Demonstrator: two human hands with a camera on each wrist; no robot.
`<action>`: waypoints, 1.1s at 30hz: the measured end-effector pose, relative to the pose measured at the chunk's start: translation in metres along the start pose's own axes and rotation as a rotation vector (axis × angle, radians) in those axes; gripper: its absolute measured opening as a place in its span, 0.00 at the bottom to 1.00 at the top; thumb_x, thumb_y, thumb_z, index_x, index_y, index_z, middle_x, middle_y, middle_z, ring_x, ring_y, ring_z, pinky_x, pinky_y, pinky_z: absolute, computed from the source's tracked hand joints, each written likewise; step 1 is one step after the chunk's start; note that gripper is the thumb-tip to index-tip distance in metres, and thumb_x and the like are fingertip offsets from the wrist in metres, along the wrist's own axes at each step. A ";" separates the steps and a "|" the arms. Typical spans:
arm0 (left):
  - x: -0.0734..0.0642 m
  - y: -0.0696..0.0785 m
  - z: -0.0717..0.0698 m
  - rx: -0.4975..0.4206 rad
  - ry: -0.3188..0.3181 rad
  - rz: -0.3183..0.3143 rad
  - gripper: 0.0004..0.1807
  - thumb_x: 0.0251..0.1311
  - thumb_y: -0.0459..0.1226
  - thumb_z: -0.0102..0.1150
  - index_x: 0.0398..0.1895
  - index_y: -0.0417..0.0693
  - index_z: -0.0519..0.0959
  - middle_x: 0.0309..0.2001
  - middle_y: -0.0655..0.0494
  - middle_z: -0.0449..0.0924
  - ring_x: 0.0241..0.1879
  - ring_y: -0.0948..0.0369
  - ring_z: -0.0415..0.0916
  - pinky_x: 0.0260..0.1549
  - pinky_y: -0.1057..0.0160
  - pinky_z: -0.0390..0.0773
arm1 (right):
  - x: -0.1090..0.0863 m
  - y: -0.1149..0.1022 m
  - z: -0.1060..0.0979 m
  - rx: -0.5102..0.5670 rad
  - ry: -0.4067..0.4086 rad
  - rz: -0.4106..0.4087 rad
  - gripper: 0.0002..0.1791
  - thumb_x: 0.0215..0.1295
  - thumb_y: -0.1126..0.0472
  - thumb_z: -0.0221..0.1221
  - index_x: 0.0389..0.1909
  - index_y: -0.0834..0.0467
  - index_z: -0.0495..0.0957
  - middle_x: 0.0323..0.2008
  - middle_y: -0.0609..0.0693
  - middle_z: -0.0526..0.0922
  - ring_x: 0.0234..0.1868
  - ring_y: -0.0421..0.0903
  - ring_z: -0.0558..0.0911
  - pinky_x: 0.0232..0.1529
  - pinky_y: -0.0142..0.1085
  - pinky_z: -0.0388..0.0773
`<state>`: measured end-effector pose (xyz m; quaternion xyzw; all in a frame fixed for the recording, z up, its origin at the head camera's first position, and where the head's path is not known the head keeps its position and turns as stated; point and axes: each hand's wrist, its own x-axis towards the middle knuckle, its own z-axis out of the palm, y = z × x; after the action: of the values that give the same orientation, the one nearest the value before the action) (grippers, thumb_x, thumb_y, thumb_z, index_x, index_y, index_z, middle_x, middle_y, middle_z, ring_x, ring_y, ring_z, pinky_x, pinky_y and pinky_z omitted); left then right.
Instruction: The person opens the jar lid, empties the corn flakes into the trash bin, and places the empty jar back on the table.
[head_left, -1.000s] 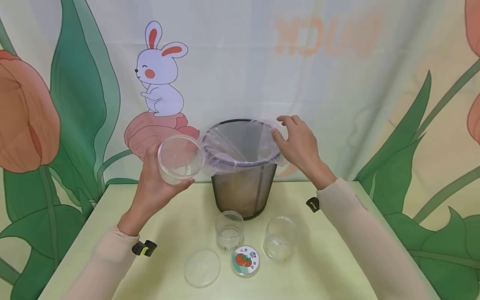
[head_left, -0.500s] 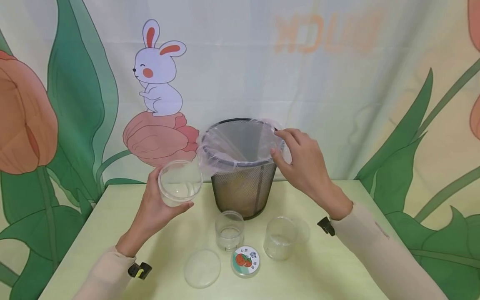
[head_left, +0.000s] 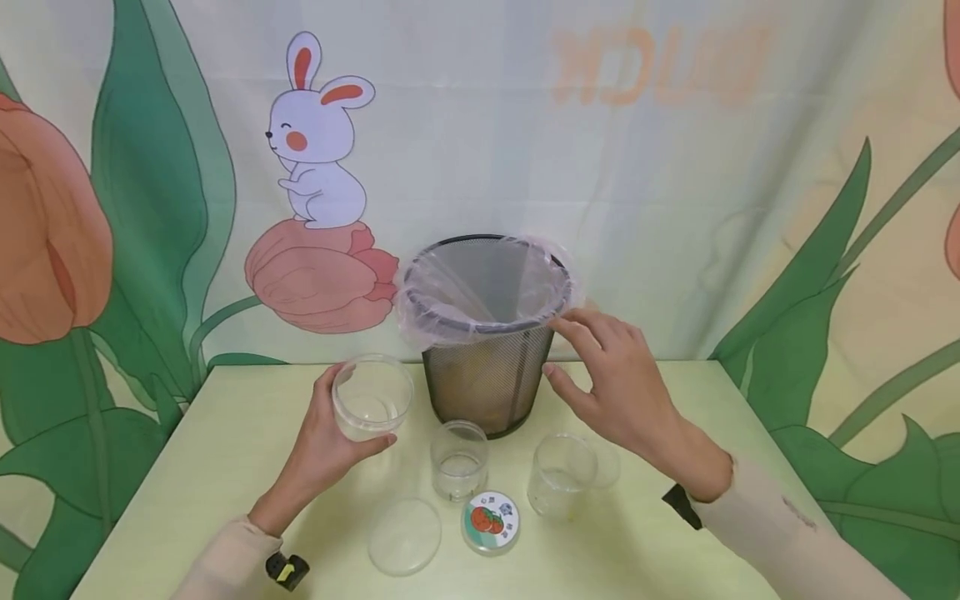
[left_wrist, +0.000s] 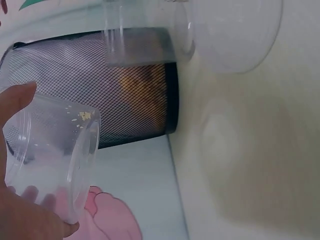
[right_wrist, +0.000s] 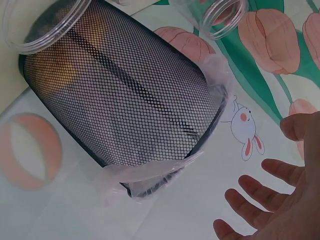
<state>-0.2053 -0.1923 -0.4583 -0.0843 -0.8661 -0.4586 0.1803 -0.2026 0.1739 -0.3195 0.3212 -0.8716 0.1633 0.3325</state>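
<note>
My left hand grips a clear plastic jar by its side, the round mouth up, left of the bin and above the table. In the left wrist view a few pale crumbs cling inside that jar. My right hand holds nothing; its fingers are spread and relaxed in front of the bin's right rim. A black mesh waste bin with a thin pinkish liner bag stands at the back of the table. Something yellowish shows through its mesh.
Two more clear jars stand in front of the bin. Near them lie a clear lid, a round lid with a tomato label and another clear lid. A printed curtain hangs behind the table.
My left hand has lowered the jar toward the table, away from the bin's rim. My right hand has drawn back from the liner's edge, down and to the right.
</note>
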 end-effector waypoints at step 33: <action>-0.021 -0.049 0.033 -0.112 -0.142 -0.246 0.63 0.36 0.43 0.82 0.71 0.52 0.46 0.74 0.46 0.54 0.74 0.43 0.52 0.68 0.39 0.57 | -0.076 -0.033 0.024 0.027 -0.210 -0.066 0.26 0.62 0.46 0.61 0.61 0.48 0.74 0.61 0.49 0.74 0.62 0.50 0.73 0.61 0.53 0.66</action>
<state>-0.2092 -0.1920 -0.5208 -0.0195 -0.8534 -0.5178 0.0560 -0.1490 0.1719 -0.3867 0.3696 -0.8883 0.1292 0.2401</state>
